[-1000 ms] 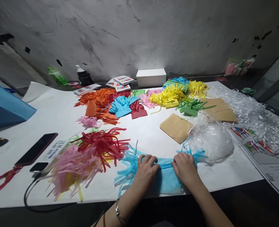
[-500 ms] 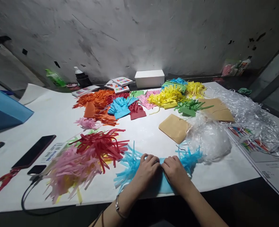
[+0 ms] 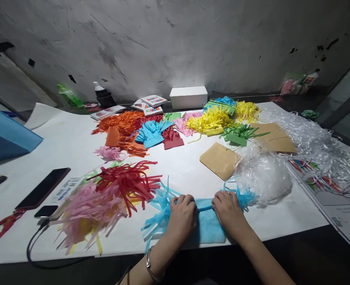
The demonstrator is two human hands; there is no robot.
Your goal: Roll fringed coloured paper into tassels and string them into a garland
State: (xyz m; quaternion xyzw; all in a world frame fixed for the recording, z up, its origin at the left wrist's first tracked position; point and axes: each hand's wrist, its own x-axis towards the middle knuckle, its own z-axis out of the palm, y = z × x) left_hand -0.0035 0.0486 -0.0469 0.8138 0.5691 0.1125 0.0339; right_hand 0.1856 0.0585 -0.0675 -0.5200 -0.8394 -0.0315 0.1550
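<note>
Blue tissue paper (image 3: 209, 228) with fringed ends lies at the table's front edge, a narrow rolled or twisted strip crossing its middle. My left hand (image 3: 183, 213) is closed on the left part of that strip, beside the left fringe (image 3: 160, 208). On the right part, my right hand (image 3: 227, 208) has its fingers curled round the strip, next to the right fringe (image 3: 246, 198). A short stretch of the strip shows between the hands. Both thumbs are mostly hidden.
Red fringe (image 3: 127, 180) and pink fringe (image 3: 94, 209) lie left, near a phone (image 3: 43, 189) and red-handled scissors (image 3: 4, 227). A brown envelope (image 3: 219, 160) and clear plastic (image 3: 261, 176) are at right. Coloured tassels and a white box (image 3: 188, 98) stand behind.
My hands have moved apart, the right one to the right and the left one slightly left. More of the blue paper and the strip now shows between them.
</note>
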